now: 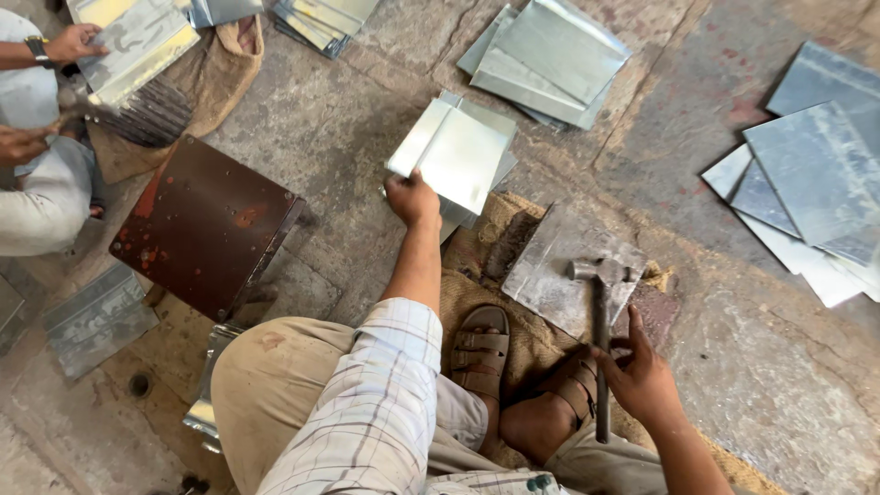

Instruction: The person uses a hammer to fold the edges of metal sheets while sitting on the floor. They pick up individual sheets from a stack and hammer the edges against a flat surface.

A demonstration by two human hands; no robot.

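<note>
Head view, seen from my remote station. My left hand [412, 199] grips the near edge of a stack of folded metal sheets [456, 158] lying on the concrete floor [348, 119]. My right hand [644, 378] is clenched around the handle of a hammer [600, 339], whose head rests on a flat steel plate [559, 270] set on burlap sacking [477, 275]. A rusty brown metal block [203, 225] stands to the left; another person's hand [73, 41] touches sheets at the upper left
</note>
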